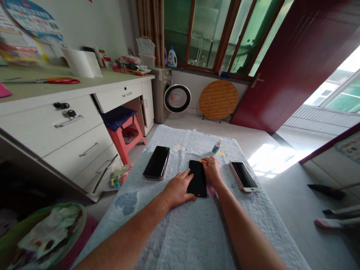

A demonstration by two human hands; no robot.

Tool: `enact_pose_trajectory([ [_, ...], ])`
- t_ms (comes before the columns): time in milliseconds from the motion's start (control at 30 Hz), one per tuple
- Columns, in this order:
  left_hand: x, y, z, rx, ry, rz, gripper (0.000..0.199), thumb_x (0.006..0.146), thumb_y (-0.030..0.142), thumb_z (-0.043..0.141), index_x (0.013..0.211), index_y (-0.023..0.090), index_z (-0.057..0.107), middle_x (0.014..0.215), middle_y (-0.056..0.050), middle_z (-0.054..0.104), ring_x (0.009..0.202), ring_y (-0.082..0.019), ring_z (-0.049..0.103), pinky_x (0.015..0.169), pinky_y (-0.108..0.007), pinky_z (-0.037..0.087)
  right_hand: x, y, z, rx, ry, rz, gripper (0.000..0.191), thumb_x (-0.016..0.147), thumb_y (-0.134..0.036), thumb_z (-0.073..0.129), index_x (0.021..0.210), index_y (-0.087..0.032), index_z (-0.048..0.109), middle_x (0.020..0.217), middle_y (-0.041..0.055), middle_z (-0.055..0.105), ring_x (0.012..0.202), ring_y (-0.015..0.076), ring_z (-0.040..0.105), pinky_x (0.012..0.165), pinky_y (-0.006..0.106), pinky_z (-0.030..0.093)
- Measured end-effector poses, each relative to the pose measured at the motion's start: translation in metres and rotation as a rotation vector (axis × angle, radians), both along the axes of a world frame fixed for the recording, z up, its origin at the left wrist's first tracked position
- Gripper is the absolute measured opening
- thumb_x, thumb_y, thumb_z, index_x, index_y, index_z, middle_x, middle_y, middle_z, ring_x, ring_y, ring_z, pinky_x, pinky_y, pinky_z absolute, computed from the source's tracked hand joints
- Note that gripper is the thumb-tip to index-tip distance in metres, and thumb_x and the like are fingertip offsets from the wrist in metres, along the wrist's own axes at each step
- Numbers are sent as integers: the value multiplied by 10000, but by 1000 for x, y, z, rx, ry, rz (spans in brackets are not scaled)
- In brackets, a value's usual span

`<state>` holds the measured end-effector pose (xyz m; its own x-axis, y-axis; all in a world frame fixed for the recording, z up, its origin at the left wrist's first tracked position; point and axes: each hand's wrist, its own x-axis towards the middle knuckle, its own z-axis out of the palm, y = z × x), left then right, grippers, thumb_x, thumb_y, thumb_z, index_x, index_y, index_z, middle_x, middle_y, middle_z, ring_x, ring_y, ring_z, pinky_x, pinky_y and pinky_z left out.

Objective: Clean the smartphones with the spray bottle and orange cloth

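A black smartphone lies flat on the cloth-covered table, its dark face up. My left hand holds it from the left, fingers on its side edge and thumb by its near end. Over its far right corner, my right hand is closed, pinching a small orange piece against the phone; its kind cannot be made out. To the left rests a stack of dark phones. On the right is a white-framed phone. A small spray bottle with a blue label stands beyond my right hand.
A light blue quilted cloth covers the table. Left are a red stool, a desk with drawers and a waste bin. Farther off are a washing machine with its door open and a round wooden board.
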<state>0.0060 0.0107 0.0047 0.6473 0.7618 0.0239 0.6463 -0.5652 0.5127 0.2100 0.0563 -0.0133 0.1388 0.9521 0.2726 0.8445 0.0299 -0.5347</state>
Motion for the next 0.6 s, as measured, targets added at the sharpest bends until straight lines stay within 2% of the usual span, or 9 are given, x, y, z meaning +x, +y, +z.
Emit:
enact_pose_trajectory([
  [267, 1, 0, 4, -27, -10, -4, 855, 674, 480, 757, 1367, 106, 425, 1474, -196, 367, 1326, -328, 397, 1103, -409, 330, 3, -9, 16, -110, -72, 281, 220, 811, -164, 535, 871, -199, 744, 844, 38, 612, 800, 136, 570, 775, 244, 418],
  [367, 1, -1, 7, -48, 3, -6, 897, 681, 451, 761, 1402, 94, 365, 1483, -208, 348, 1358, -314, 359, 1126, -414, 293, 5, -12, 27, -224, -32, 416, 223, 753, -123, 562, 854, -203, 745, 848, 27, 636, 798, 132, 590, 765, 244, 435],
  [500, 1, -2, 8, -73, 0, -1, 853, 683, 412, 761, 1393, 138, 376, 1501, -196, 323, 1382, -307, 324, 1131, -444, 276, 3, -17, 41, -392, 33, 579, 224, 716, -115, 581, 841, -194, 749, 830, 21, 673, 780, 131, 616, 739, 240, 457],
  [600, 0, -2, 4, -70, -12, 8, 800, 680, 424, 757, 1360, 170, 422, 1505, -181, 321, 1374, -323, 335, 1115, -458, 299, 1, -20, 46, -443, 39, 616, 216, 707, -118, 584, 826, -188, 750, 799, 17, 685, 741, 128, 627, 706, 235, 464],
])
